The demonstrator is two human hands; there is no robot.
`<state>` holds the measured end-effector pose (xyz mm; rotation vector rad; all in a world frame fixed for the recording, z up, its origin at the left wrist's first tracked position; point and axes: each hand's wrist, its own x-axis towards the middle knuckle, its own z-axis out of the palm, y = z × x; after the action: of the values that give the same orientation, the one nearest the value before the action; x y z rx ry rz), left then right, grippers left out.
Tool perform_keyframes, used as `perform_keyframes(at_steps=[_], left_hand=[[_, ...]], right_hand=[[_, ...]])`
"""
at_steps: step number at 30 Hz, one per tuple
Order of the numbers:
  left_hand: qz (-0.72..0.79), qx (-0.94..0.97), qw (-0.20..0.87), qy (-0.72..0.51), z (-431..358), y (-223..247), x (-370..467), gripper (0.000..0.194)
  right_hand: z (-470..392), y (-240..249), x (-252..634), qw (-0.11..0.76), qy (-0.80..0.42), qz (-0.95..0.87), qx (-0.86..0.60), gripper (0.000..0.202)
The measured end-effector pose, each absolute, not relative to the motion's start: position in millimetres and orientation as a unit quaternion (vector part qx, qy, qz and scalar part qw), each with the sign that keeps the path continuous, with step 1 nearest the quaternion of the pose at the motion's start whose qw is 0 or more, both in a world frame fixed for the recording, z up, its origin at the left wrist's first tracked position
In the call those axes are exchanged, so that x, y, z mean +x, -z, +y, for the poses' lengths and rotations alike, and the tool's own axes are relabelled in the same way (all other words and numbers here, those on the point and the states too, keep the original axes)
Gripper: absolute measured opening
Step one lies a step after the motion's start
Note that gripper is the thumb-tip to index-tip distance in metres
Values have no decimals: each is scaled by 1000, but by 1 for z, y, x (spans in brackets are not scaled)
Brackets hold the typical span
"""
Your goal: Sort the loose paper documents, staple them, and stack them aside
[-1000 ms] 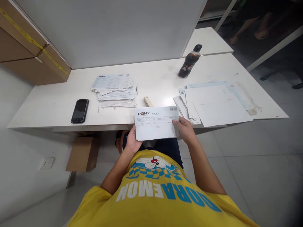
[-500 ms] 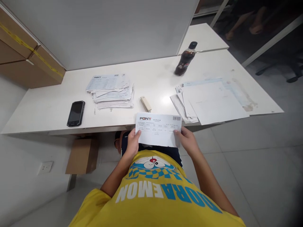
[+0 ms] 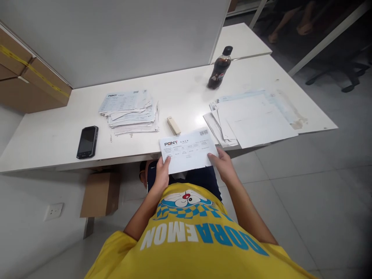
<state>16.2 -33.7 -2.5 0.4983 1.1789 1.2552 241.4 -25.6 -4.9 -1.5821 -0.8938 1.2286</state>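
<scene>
A printed PONY sheet (image 3: 188,152) is held in front of my body at the table's front edge. My left hand (image 3: 162,172) pinches its left end, thumb on top. Its right end is between the thumb and fingers of my right hand (image 3: 223,164). Just beyond the sheet lies a cream stapler (image 3: 173,126). To the left sits a pile of printed sheets (image 3: 129,112), uneven at its edges. On the right, more papers (image 3: 255,120) lie spread out, a blank white side uppermost.
On the white table (image 3: 180,89) are a black phone (image 3: 87,142) at left and a cola bottle (image 3: 219,69) standing behind the right papers. Cardboard boxes (image 3: 43,91) fill the left corner; another box (image 3: 100,193) is below the table. A person's legs (image 3: 286,23) show far right.
The sheet in my hands has tilted, its right end now higher, and has moved slightly left. The whole view has shifted a little. Both hands still hold the sheet.
</scene>
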Motion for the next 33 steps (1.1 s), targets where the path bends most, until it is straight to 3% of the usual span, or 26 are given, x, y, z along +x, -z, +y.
perform_keyframes(at_steps=[5,12,17,24,33], left_hand=[[512,189,654,-524,-26,5,17,40],[521,176,613,-567,-15,10,20,42],[535,203,594,-565,-9,13,25,42],[544,215,607,-538,-3,14,30,45],[517,190,635,-541,-3,9,33,54]], right_hand=[[-1,-9,248,386,-367,-490,-690,42],[20,-37,227,392,-116,-668,-622,40],[47,-45,200,316,-121,-816,-469,45],[72,-52,179,239,-86,-833,-491,43],[75,-41,168,213,-59,-847,-483,40]])
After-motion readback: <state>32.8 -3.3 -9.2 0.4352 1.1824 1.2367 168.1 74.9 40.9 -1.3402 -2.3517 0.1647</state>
